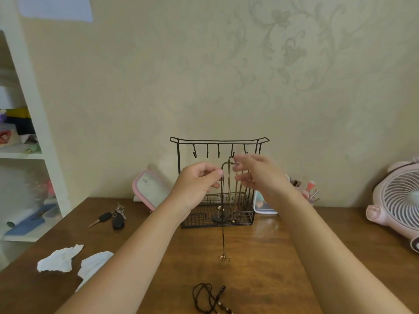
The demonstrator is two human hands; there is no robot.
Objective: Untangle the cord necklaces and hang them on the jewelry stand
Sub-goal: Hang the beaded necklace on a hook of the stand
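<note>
A black wire jewelry stand (218, 141) with a row of hooks and a mesh basket base stands at the back of the wooden table. Brown cord necklaces (238, 193) hang from its right hooks, their pendants in the basket. My left hand (199, 180) pinches a dark cord necklace (223, 223) whose gold pendant dangles just above the table. My right hand (254, 173) holds the top loop of that cord near a right hook, fingers partly spread. Another black cord necklace (207, 298) lies coiled at the table's near edge.
Car keys (113, 218) lie left of the stand, and crumpled white tissues (68, 259) sit at front left. A pink-framed mirror (150, 191) leans behind the stand. A pink fan (399, 207) stands at right. White shelves (34, 155) border the left.
</note>
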